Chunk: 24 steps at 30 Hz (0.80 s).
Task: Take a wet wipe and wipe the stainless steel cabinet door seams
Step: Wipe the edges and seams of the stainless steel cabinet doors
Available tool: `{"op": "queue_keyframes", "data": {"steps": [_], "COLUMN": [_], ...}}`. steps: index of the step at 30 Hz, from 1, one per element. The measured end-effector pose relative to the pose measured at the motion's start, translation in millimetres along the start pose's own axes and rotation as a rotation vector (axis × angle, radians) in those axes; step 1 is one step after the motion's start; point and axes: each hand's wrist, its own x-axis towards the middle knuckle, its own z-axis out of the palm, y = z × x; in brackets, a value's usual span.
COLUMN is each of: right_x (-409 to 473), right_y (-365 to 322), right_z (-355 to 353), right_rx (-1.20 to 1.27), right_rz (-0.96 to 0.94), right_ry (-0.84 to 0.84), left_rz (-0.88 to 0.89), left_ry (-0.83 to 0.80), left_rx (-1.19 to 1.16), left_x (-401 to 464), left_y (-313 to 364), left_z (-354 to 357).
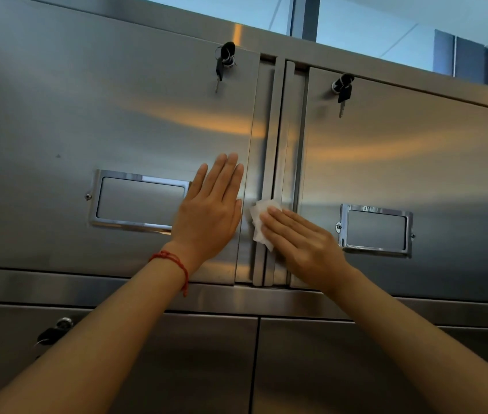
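Note:
Two stainless steel cabinet doors meet at a vertical seam [272,138] in the middle of the view. My right hand [302,240] lies flat with straight fingers and presses a white wet wipe [259,219] against the lower part of the seam. My left hand [212,210] rests flat on the left door [117,121], fingers straight and pointing up, right beside the seam. A red string bracelet circles my left wrist. The right door [416,162] is untouched.
Each upper door has a recessed metal label holder [139,201] [375,230] and a lock with hanging keys [224,61] [342,88]. Lower cabinet doors [311,369] sit below a horizontal rail, one with a keyed lock [57,331]. Windows run above the cabinet.

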Motion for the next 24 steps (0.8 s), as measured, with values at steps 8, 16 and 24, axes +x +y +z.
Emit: {"op": "queue_keyframes", "data": {"steps": [8,16,24], "right_x": [-1,-13,-4], "right_y": [2,-15,-4], "right_z": [-3,2,1], "right_rx": [0.010,0.035,0.003], "right_rz": [-0.054,-0.015,-0.025], "right_ry": [-0.035,-0.010,-0.007], "left_rz": [-0.005,-0.008,-0.014], "left_ry": [-0.019,-0.031,-0.057], "left_rx": [0.007,0.010,0.015], "left_x": [0,-1,-1], "left_y": [0,0,0], "left_z": [-1,-1,-2]}}
